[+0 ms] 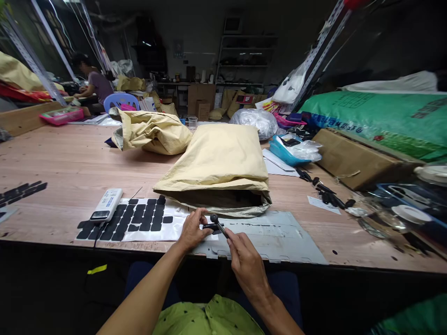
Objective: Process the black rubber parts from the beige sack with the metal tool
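Note:
My left hand point(193, 229) pinches a small black part point(208, 226) near the front edge of the wooden table point(70, 163). My right hand point(244, 256) grips a thin black tool with a round knob point(217, 223), its tip meeting that part. Both hands hover over a grey metal plate point(279, 235). Just left lies a white sheet with several black foam pads point(139, 218). A tan sack point(220, 160), open toward me, lies directly behind the hands.
A white remote-like device point(106, 204) rests on the pad sheet. A crumpled tan sack point(150, 130), a cardboard box point(352, 156), blue trays, loose black parts point(324, 190) and a green bag point(377, 116) crowd the right. Another person point(94, 86) sits far left.

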A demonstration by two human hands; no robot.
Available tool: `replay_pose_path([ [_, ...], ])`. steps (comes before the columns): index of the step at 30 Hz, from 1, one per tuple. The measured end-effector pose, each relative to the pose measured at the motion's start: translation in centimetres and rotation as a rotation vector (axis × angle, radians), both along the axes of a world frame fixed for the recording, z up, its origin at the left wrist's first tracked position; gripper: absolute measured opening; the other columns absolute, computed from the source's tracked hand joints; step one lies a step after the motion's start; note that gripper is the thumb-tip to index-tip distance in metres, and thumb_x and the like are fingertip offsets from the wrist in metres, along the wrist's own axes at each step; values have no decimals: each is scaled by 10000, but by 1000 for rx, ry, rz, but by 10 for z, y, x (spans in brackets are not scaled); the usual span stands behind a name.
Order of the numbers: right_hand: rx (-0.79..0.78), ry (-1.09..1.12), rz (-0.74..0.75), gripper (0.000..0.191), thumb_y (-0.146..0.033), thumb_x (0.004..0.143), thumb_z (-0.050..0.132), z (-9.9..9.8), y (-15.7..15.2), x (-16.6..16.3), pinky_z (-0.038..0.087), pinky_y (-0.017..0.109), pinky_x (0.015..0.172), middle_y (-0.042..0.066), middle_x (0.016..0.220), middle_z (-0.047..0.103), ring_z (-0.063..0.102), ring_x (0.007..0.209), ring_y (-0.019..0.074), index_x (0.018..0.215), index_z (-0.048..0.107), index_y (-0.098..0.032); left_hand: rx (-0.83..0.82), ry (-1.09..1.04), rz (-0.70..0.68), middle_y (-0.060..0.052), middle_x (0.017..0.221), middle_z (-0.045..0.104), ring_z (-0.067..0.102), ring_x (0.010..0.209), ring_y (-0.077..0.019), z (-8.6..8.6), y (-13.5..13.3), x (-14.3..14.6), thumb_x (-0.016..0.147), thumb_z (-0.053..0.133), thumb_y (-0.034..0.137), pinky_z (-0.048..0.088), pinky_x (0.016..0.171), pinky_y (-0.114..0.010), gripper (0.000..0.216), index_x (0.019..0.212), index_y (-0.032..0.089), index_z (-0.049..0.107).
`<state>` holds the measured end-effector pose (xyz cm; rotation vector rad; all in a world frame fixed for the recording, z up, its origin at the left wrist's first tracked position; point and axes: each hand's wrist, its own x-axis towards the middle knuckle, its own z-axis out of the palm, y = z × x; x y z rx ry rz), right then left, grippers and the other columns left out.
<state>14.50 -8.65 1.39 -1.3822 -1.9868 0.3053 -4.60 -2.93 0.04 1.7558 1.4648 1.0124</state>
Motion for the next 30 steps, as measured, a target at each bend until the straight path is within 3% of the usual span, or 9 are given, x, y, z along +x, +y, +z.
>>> replay_pose_path([
  [8,-87,66,-46,352,-305,983,401,-5,6,16,508,252,747,52,950,649,637,851,150,1241,628,-226,1,56,9,20,836,612,528,827,-184,4,-1,0,676,695,122,410,777,-310,461,1109,220,571],
  [12,-9,85,-139,363,-328,975,405,-1,32,29,496,280,799,59,985,650,624,906,167,1236,633,-220,10,135,-14,6,837,626,523,834,-194,7,-1,1,714,674,152,405,768,-315,341,1047,217,636],
  [20,110,-288,-248,366,-209,956,372,-23,94,53,418,283,715,52,856,600,542,810,169,1174,666,-203,24,246,-42,-39,856,644,523,878,-234,8,-1,1,744,660,201,398,790,-351,181,914,221,720],
  [26,126,-424,-329,333,-174,943,427,-29,93,43,330,293,714,50,894,583,493,837,171,1187,648,-224,2,208,-78,-45,862,633,535,892,-237,14,0,1,812,613,256,394,816,-373,156,927,222,713],
  [30,111,-459,-340,311,-174,931,448,-25,91,40,303,300,714,55,916,581,475,855,182,1173,639,-214,-3,50,-200,-53,952,635,555,920,-219,25,-32,4,898,558,315,426,830,-350,186,1018,230,671],
])
